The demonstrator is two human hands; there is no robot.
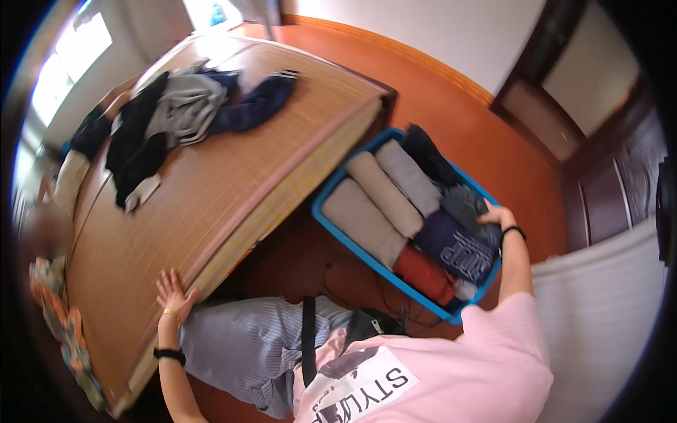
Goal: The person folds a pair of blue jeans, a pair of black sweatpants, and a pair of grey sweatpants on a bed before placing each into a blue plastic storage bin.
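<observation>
My left hand [175, 297] lies spread on the edge of a bed covered by a brown woven mat [222, 185], holding nothing. To the right stands a blue plastic bin [365, 259] packed with rolled and folded clothes. My right hand [496, 215] reaches into its right end and touches a dark grey garment [465, 206]; whether the fingers grip it is unclear. Beside that lie a navy garment with white lettering [455, 246] and a red roll [426, 272]. Beige rolls [383, 193] and a grey roll [410, 172] fill the other end, near a black garment [429, 153].
Loose black, grey and navy clothes [185, 106] lie across the bed. Another person [74, 174] is at its far left side, arm towards the clothes. Thin cables [386, 296] run over the red floor between bed and bin. Dark wooden furniture [608, 195] stands at right.
</observation>
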